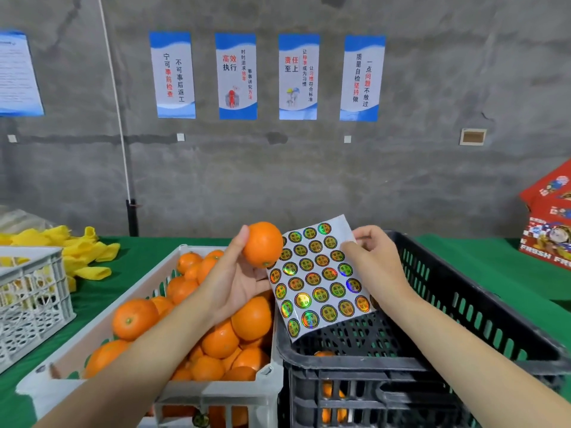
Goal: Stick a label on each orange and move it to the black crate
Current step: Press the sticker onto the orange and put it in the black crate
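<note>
My left hand (236, 273) holds one orange (262, 243) up by the fingertips, above the white crate (102, 322) that is full of oranges (216, 338). Next to it on the right, my right hand (375, 261) grips the top right corner of a label sheet (318, 279) covered with several round shiny stickers. The sheet hangs over the left part of the black crate (463, 291). At least one orange (324, 354) lies at the bottom of the black crate, partly hidden by its near wall.
A second white crate (34, 291) stands at the left with yellow foam nets (83, 254) behind it on the green tablecloth (488, 261). Red fruit boxes (550, 223) are stacked at the far right. A grey wall with posters rises behind the table.
</note>
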